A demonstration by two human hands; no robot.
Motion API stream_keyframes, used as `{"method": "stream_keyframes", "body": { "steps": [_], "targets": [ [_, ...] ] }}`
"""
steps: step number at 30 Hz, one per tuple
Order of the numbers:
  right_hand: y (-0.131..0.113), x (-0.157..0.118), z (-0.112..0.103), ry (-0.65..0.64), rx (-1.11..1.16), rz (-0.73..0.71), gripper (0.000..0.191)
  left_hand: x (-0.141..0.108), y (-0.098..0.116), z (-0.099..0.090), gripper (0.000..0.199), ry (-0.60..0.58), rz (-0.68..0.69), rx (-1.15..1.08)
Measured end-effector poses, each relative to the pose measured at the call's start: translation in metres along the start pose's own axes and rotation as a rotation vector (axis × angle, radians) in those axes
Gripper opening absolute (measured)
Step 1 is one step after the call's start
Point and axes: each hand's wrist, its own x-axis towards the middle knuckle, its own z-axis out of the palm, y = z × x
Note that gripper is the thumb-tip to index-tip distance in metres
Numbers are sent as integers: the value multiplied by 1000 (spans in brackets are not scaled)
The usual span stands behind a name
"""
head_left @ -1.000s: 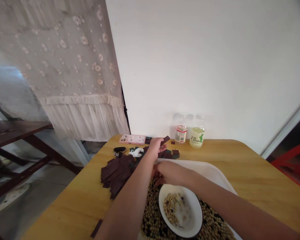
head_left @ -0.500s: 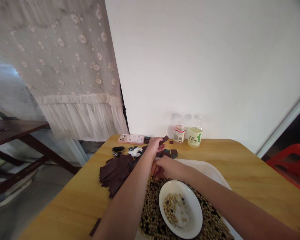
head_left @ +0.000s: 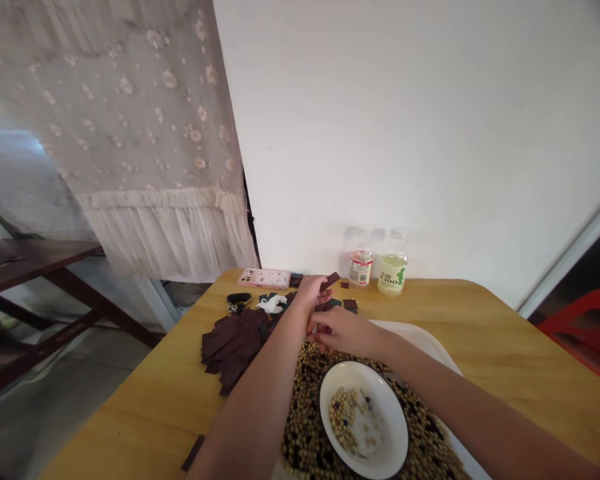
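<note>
My left hand is closed on a dark brown strip that sticks out past its fingers to the right. Just below it, my right hand has its fingers bent together at the far edge of the beads; what they grip, if anything, is hidden. Yellowish and black beads cover a white tray. On them rests a white dark-rimmed bowl holding some loose beads. Left of my left forearm is a heap of dark brown pieces.
A pink phone, a black key fob and crumpled white tissue lie at the back left. Two bottles stand by the wall. A red chair is at the right.
My right hand has shifted slightly right and its fingers have moved a little. My left hand still holds the brown strip. The whole view has shifted slightly.
</note>
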Motion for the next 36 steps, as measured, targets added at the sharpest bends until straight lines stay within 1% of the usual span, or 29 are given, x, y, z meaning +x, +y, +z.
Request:
{"method": "stream_keyframes", "body": {
  "steps": [2,4,7,9,11,14,18,20,24,29,36],
  "targets": [
    [-5,-3,-6,0,-20,-33,11,2,0,1,7,4,-3,22],
    [-7,-6,-13,39,-19,-48,14,5,1,2,6,10,4,60],
    [-1,-7,-23,222,-21,-45,17,7,-1,4,5,11,21,91],
    [9,-6,-29,373,14,-11,20,7,-3,2,4,3,41,82],
    [22,-5,-33,489,51,57,20,5,-5,0,4,-36,78,48],
    [41,-3,-37,613,98,155,22,0,-6,-3,5,-119,113,6],
    [57,-1,-39,749,189,189,25,-5,-4,-3,8,-178,83,38],
    [59,-1,-40,772,240,191,28,-6,-3,-2,10,-229,68,61],
    [61,-2,-41,771,280,221,30,-6,-3,-2,14,-322,57,101],
    [63,-4,-41,751,293,251,33,-4,-3,-3,13,-338,56,85],
    [60,-4,-41,739,309,285,36,1,-6,-4,11,-365,21,90]
  ]
}}
